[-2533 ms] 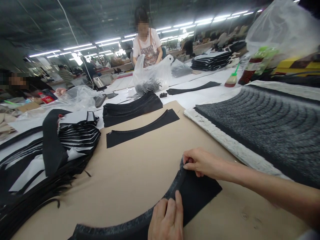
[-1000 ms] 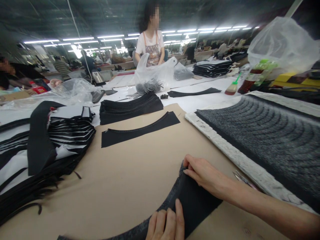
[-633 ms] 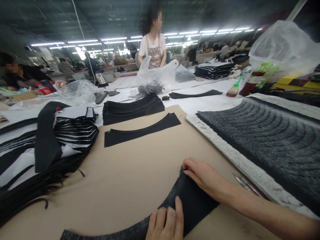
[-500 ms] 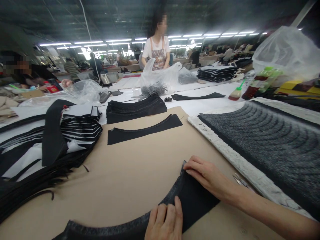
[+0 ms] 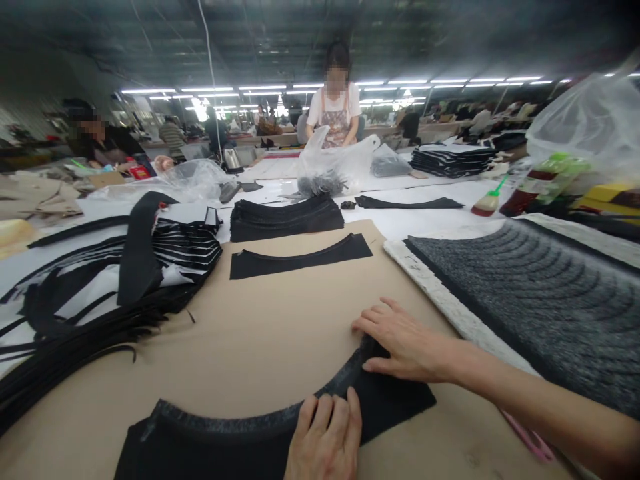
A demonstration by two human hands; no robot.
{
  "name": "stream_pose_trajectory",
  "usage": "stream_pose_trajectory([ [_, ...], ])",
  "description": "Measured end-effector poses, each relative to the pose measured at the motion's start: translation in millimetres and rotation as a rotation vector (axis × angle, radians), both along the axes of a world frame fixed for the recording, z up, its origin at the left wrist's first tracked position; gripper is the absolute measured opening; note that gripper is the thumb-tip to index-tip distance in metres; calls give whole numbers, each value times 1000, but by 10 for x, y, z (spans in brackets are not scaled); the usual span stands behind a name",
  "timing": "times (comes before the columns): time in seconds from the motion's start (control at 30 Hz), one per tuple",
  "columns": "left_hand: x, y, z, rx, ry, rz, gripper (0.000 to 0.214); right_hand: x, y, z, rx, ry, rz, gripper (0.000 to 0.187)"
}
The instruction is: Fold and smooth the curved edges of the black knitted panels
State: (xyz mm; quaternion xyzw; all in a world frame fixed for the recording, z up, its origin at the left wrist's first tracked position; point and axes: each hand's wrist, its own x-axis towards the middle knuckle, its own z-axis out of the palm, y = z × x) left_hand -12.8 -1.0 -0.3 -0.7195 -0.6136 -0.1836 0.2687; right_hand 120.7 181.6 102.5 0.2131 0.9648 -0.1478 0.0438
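A curved black fabric piece with a greyish strip along its concave edge lies on the tan board in front of me. My left hand presses down on its middle, fingertips side by side on the curved strip, not wrapped around it. Over the piece's far right end is my right hand, fingers apart and thumb out to the side, covering that corner. Farther up the board lies a similar black piece, and behind it is a stack of black pieces.
At left lies a heap of black and white strips. A grey speckled stack sits on white padding at right. Pink scissor handles show under my right forearm. Beyond are a plastic bag, a glue bottle and a co-worker.
My right hand has gone from pinching the piece's corner to spreading its fingers over it. My left hand stays pressed on the strip. The view has shifted, and the co-worker's head has turned.
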Motion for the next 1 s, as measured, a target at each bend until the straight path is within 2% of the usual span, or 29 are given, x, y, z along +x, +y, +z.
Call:
stream_pose_trajectory([
  [0.1, 14, 1, -2, 7, -11, 3, 33, -112, 67, 77, -6, -95, 31, 42],
  [0.2, 19, 5, -7, 19, -19, 4, 32, -212, 136, 111, -74, -175, 51, 39],
  [0.33, 18, 8, -12, 27, -27, 1, 33, -283, 214, 104, -131, -260, 95, 25],
  [0.53, 33, 9, -11, 26, -52, 11, 32, -271, 256, 84, -263, -133, 123, 10],
  [0.73, 35, 11, 4, 33, -67, -1, 37, -236, 300, 63, -407, -74, 96, 14],
  [1.0, 37, -2, -4, -5, -34, 19, 33, -134, 506, -52, -639, -38, 87, 13],
])
